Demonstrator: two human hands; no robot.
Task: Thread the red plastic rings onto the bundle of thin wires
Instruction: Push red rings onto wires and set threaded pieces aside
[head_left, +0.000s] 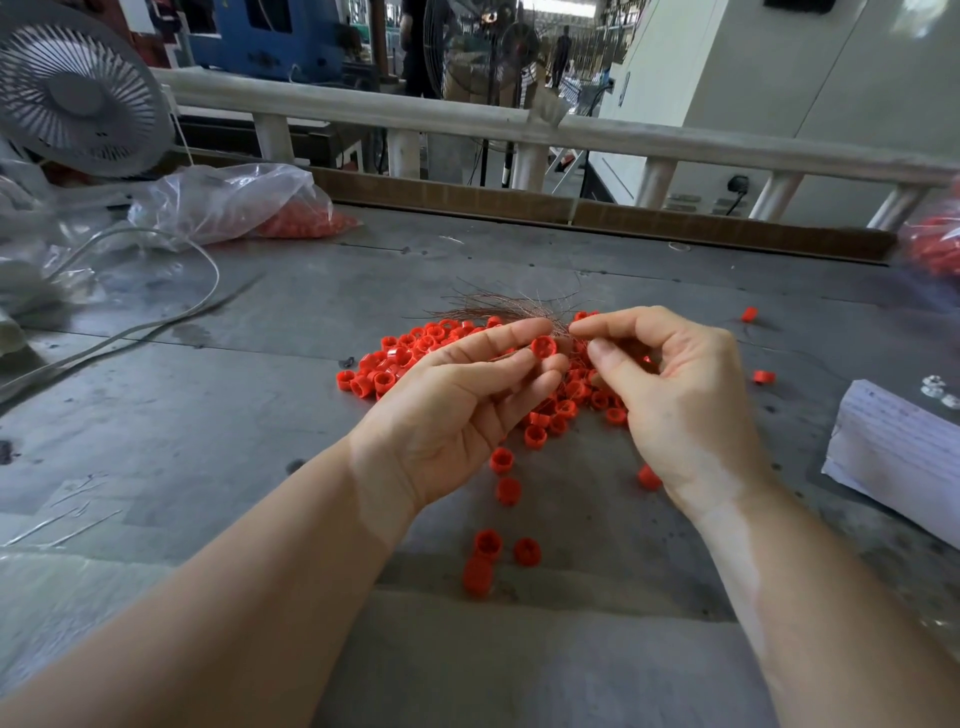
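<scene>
A heap of red plastic rings (400, 358) lies on the grey table (218, 415), with strays nearer me (506, 491). A bundle of thin coppery wires (498, 306) fans out behind the heap. My left hand (467, 400) is palm up and holds one red ring (544, 346) at its fingertips. My right hand (670, 384) is just right of it, thumb and forefinger pinching the thin wires close to that ring. Whether a wire is inside the ring is hidden by the fingers.
A clear bag of red rings (249, 202) and a grey fan (78, 88) sit at the back left, with a white cable (171, 312) across the table. A stack of white paper (898, 452) lies at the right. Another bag of rings (935, 249) is far right.
</scene>
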